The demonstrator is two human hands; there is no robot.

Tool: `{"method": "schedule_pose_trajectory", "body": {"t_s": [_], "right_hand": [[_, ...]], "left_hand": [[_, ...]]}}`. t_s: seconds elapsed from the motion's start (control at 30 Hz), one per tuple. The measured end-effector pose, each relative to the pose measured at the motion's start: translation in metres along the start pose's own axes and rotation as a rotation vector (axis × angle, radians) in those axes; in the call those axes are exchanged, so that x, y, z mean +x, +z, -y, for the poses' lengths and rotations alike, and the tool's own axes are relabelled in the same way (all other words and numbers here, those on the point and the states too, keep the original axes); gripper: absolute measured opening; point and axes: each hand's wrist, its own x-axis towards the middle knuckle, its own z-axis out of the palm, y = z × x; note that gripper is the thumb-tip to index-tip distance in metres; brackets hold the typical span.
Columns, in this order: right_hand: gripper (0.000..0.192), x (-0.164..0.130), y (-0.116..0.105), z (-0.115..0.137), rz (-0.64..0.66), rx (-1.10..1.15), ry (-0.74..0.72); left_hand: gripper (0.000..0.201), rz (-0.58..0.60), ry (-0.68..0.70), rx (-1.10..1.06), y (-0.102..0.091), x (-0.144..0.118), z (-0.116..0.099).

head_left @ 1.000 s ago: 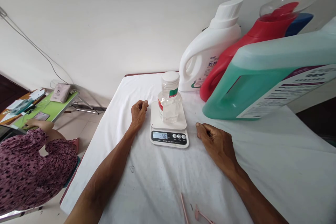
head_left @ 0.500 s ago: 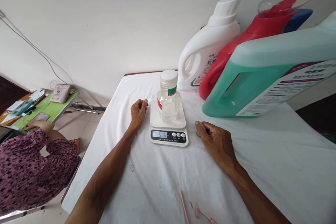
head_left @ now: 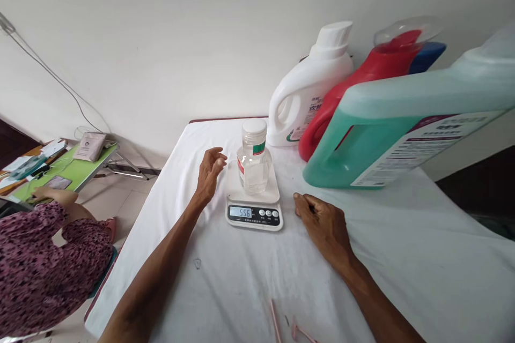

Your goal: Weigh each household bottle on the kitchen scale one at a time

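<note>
**White cloth [head_left: 225, 292], bottle [head_left: 255, 171] on scale [head_left: 254, 218], hands either side**

Pale wall [head_left: 140, 37] behind, w/ a cord [head_left: 52, 72] running down it on the left. Bottle stands upright on the scale's plate: clear, white cap, green-and-red label bits. Display reads 556; buttons to its right.

L hand [head_left: 210, 174] is just left of the plate, half open, fingers loosely bent, thumb apart from them, nothing seen in its grip. R hand [head_left: 326, 222] is to the right of the scale, apart from it, curled in a loose fist, thumb side up; can't tell if anything's inside.

Jugs near the wall, R of bottle: white jug [head_left: 308, 91], then red jug [head_left: 362, 86] w/ clear cap [head_left: 426, 25], blue item [head_left: 427, 58] partly hidden behind, & green jug [head_left: 354, 147] nearest. Pink stick [head_left: 276, 320] & pink piece [head_left: 301, 330] lie at the near edge of view.

Far left: person in patterned clothes [head_left: 48, 257] beside a green table [head_left: 76, 169] w/ pouch [head_left: 90, 147], papers [head_left: 24, 162], etc.
</note>
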Motion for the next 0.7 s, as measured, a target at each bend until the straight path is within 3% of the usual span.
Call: {"method": "schedule_pose_trajectory", "body": {"t_s": [0.13,0.2,0.33,0.47,0.57,0.7], "right_hand": [[0.046,-0.001,-0.013,0.005,0.124,0.017,-0.020],[0.046,-0.009,-0.019,0.008,0.177,0.015,-0.057],[0.041,-0.045,-0.018,0.007,0.110,-0.007,-0.207],[0.037,-0.076,-0.003,0.003,0.043,-0.008,-0.375],[0.037,-0.078,0.004,0.001,-0.025,-0.008,-0.402],[0.037,-0.073,0.005,-0.001,-0.034,-0.004,-0.406]], "left_hand": [[0.091,0.156,0.099,-0.005,0.012,-0.005,-0.033],[0.095,0.203,0.092,0.037,0.023,-0.007,-0.046],[0.071,0.198,0.012,0.166,0.042,-0.005,-0.060],[0.056,0.102,-0.005,0.291,0.046,-0.003,-0.065],[0.053,0.036,0.018,0.347,0.050,-0.006,-0.078],[0.051,0.130,0.082,0.290,0.074,-0.015,-0.105]]}}
